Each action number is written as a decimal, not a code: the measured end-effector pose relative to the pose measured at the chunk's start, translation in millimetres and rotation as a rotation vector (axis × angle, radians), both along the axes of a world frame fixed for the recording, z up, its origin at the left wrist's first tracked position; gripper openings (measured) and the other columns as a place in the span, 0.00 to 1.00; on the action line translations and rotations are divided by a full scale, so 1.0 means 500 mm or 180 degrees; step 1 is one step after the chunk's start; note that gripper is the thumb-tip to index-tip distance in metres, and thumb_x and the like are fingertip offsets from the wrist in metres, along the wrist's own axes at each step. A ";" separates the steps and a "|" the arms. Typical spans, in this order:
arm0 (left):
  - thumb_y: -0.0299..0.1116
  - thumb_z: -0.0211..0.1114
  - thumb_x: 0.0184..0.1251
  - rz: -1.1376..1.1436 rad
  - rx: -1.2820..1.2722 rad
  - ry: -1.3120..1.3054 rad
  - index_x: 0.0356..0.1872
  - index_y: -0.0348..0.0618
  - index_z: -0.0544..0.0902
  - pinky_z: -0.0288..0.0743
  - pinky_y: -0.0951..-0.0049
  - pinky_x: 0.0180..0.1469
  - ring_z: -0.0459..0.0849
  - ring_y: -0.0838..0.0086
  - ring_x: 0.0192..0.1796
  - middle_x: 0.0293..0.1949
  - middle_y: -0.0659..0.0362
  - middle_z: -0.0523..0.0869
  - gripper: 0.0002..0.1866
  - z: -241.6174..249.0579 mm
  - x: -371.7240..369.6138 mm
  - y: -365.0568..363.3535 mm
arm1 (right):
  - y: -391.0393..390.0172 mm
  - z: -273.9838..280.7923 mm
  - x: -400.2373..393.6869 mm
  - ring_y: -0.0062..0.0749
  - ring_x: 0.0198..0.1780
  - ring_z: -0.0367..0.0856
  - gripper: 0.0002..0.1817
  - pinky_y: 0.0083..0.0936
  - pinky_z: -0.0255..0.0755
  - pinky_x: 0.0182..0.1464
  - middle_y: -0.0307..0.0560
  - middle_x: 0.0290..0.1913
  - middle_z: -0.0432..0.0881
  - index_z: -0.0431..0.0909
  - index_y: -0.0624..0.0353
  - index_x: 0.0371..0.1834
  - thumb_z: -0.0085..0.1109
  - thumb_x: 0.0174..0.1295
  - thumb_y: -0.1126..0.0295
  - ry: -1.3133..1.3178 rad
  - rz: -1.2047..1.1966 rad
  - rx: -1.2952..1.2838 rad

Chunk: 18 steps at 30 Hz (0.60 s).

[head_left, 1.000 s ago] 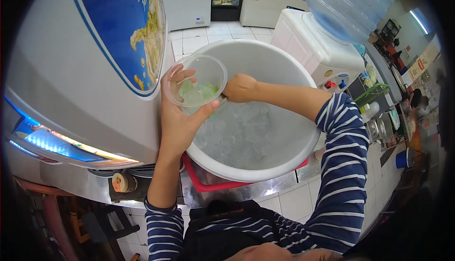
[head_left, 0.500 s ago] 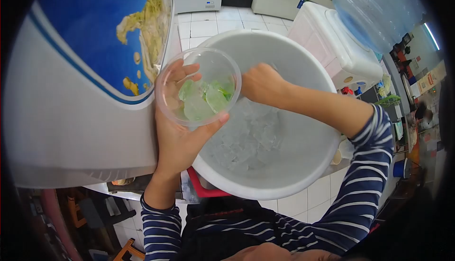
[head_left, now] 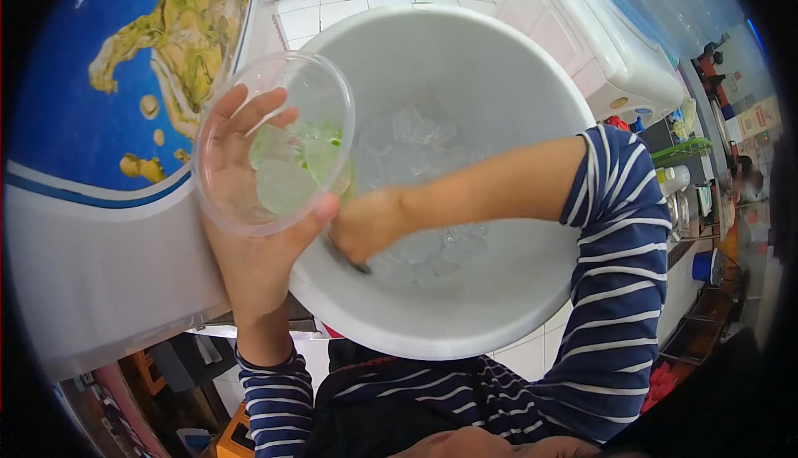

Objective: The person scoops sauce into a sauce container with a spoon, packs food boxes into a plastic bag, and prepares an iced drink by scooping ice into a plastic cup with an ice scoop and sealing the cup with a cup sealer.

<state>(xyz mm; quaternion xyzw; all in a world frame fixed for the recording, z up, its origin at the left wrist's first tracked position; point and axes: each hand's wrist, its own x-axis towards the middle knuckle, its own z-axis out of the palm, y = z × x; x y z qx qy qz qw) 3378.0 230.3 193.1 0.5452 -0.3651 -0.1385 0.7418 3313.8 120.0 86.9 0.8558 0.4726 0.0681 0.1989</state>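
My left hand (head_left: 262,250) is wrapped around a clear plastic cup (head_left: 223,177), tilted so that its round mouth faces me. Ice pieces (head_left: 287,185) and bright green bits lie inside it. Below and right of the cup, my right hand (head_left: 366,224) is closed and reaches into a large light-grey tub (head_left: 507,292). A small dark end of something shows under that fist, but its kind is hidden. Loose ice (head_left: 420,138) covers part of the tub's bottom, around and beyond my right hand.
At the left stands a white container with a blue and yellow picture (head_left: 179,51), close against my left hand. A white water dispenser (head_left: 598,42) with a large bottle (head_left: 677,1) is beyond the tub at the right. Shelves (head_left: 686,159) hold kitchen items farther right.
My right hand has moved toward me and left, down to the tub's near-left side. The cup has shifted left in view with my left hand, and the camera view has moved.
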 end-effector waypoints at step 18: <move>0.26 0.72 0.36 -0.0069 0.0220 -0.0494 0.61 0.39 0.59 0.63 0.64 0.58 0.70 0.62 0.56 0.54 0.50 0.71 0.45 -0.004 0.006 0.004 | -0.122 0.101 -0.030 0.31 0.33 0.77 0.09 0.33 0.62 0.45 0.40 0.26 0.80 0.80 0.54 0.24 0.55 0.53 0.62 0.2934 -0.1902 0.0042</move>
